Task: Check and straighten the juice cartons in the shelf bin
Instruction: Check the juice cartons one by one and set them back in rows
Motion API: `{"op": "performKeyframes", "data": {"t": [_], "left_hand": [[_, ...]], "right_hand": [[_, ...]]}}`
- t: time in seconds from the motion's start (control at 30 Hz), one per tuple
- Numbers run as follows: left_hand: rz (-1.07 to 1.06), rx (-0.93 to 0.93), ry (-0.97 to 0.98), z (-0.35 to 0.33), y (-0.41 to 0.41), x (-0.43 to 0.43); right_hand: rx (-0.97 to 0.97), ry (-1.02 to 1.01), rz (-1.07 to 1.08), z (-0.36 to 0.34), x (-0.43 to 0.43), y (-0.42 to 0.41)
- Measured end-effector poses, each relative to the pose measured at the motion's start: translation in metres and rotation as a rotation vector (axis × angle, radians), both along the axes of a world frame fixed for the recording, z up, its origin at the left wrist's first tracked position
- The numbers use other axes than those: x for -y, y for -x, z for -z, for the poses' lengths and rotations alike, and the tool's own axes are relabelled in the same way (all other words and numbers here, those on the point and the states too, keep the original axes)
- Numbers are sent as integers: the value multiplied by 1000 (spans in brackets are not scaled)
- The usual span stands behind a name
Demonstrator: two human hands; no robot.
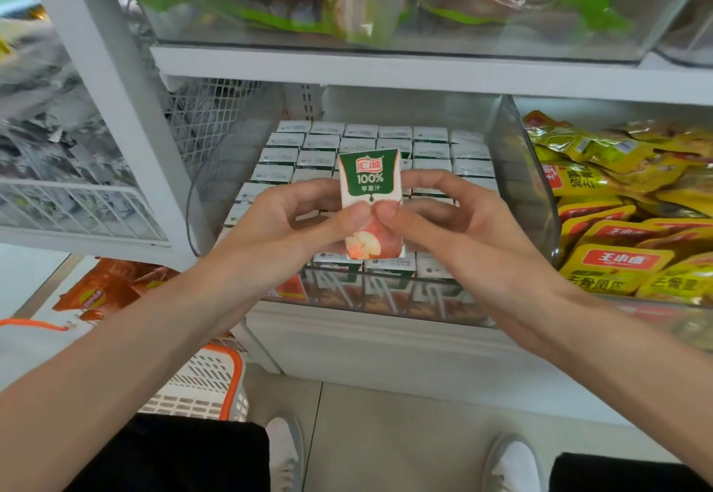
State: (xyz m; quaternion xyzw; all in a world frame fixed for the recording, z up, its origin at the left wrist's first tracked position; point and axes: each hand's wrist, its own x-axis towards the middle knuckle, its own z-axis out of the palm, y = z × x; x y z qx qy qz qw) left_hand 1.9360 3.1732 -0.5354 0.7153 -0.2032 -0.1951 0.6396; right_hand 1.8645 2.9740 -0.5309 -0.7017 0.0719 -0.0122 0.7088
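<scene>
A small apple juice carton (369,178), green and white on top with an apple picture below, is held upright above the clear shelf bin (532,198). My left hand (293,221) pinches its left side with the thumb on the front. From the right, my right hand (451,225) pinches it the same way. Below and behind the hands, several rows of the same cartons (432,144) stand packed upright in the bin, showing their white tops.
A bin of yellow snack packs (625,213) stands to the right. A clear bin of green bagged goods (347,1) sits on the shelf above. A wire mesh panel (208,113) is at the left. An orange-and-white basket (208,383) stands on the floor by my feet.
</scene>
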Motion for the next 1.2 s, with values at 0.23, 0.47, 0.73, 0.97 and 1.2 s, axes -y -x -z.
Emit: {"op": "performKeyframes", "data": {"t": [0.23, 0.47, 0.73, 0.97, 1.2], "left_hand": [[-56, -13, 34, 2, -3, 0], [-95, 60, 17, 3, -3, 4], [26, -25, 89, -1, 1, 8], [-59, -68, 116, 0, 0, 5], [-109, 100, 7, -2, 0, 6]], "right_hand": [[-4, -11, 67, 2, 4, -1], [18, 160, -72, -4, 3, 2], [1, -38, -53, -2, 6, -1], [77, 41, -113, 1, 9, 0], [176, 136, -100, 3, 13, -1]]}}
